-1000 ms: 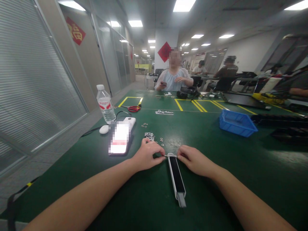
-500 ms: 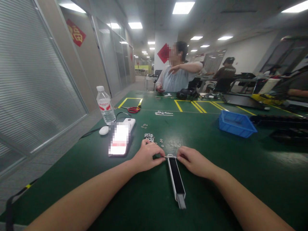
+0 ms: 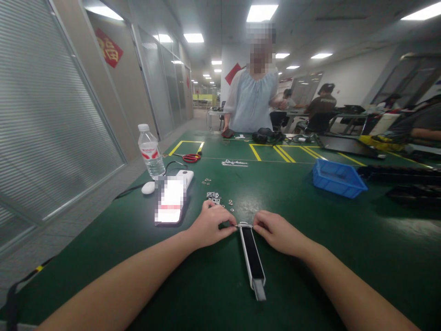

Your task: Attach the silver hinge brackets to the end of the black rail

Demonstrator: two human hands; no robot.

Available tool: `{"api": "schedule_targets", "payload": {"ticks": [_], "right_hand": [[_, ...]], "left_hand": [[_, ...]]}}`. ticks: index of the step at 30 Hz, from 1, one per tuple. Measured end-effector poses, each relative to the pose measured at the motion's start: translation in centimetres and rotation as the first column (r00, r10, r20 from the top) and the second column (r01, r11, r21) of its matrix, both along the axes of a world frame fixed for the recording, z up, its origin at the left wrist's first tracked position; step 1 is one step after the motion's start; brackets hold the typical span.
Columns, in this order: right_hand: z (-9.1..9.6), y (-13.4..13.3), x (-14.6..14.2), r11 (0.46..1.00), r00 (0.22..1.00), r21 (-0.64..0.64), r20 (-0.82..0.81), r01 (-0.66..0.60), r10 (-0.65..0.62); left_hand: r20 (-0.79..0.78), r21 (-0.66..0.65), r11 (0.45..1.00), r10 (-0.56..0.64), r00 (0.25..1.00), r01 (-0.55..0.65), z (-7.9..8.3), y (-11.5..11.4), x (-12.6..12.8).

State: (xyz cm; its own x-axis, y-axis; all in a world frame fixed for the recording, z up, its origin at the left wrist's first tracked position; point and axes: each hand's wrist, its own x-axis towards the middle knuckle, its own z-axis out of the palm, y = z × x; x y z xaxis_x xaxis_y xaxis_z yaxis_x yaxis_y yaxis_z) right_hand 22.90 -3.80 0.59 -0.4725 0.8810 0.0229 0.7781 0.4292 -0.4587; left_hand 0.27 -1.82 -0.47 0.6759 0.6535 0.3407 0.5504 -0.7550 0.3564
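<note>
A long black and silver rail lies on the green table, pointing toward me. My left hand is closed in a pinch at the left side of the rail's far end, on a small metal part I cannot make out. On the right side of that same end my right hand is closed against the rail. Just beyond my left hand sit small silver brackets and several loose washers.
A lit phone, a white mouse, a water bottle and red scissors lie to the left. A blue bin stands at right. Across the table a person stands; others sit behind.
The person across the table has risen from sitting to standing. My hands stay at the rail's far end, almost unmoved.
</note>
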Motion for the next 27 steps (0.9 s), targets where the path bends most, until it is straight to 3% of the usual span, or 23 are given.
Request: {"api": "schedule_targets", "payload": {"ticks": [17,27], "right_hand": [[-0.08,0.01,-0.09,1.0,1.0,0.011,0.006,0.001,-0.001],[-0.37,-0.3,-0.53,0.999,0.998,0.042,-0.066,0.004,-0.002]], "left_hand": [[0.029,0.001,1.0,-0.017,0.999,0.016,0.25,-0.15,0.06],[0.038,-0.007,0.999,0.038,0.999,-0.038,0.22,-0.05,-0.05]]}}
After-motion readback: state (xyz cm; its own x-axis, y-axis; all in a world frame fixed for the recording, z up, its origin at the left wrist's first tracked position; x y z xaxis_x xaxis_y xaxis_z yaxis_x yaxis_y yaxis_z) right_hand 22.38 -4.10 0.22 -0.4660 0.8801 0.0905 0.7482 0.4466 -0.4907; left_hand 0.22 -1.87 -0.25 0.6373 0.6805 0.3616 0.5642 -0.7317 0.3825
